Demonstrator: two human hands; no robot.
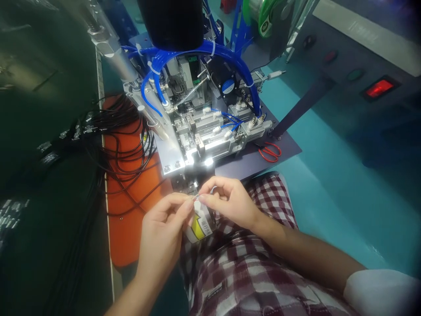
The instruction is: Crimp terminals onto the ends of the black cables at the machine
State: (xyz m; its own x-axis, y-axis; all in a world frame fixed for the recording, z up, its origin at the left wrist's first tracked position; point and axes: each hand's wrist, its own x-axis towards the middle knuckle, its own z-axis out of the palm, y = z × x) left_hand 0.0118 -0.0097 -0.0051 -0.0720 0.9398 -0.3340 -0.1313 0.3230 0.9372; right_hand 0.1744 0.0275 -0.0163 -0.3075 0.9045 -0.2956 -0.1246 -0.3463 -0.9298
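Observation:
My left hand (pixel 167 221) is closed, thumb and forefinger pinching at the front of the machine. Facing it, my right hand (pixel 226 199) pinches too, its fingertips almost touching the left ones. Between them show thin, pale wire ends (pixel 196 196), too small to make out fully. Just below the fingertips is a white label with a yellow arrow (pixel 198 228). Right behind the hands stands a bench machine (pixel 210 136) with metal cylinders and blue air hoses (pixel 226 55).
Black cables (pixel 121 149) lie coiled on an orange board (pixel 131 237) at left. Red-handled scissors (pixel 270 152) rest on the machine's dark base plate (pixel 243 164). A control box with a lit red switch (pixel 379 88) stands at right. A green spool (pixel 258 15) hangs at the back.

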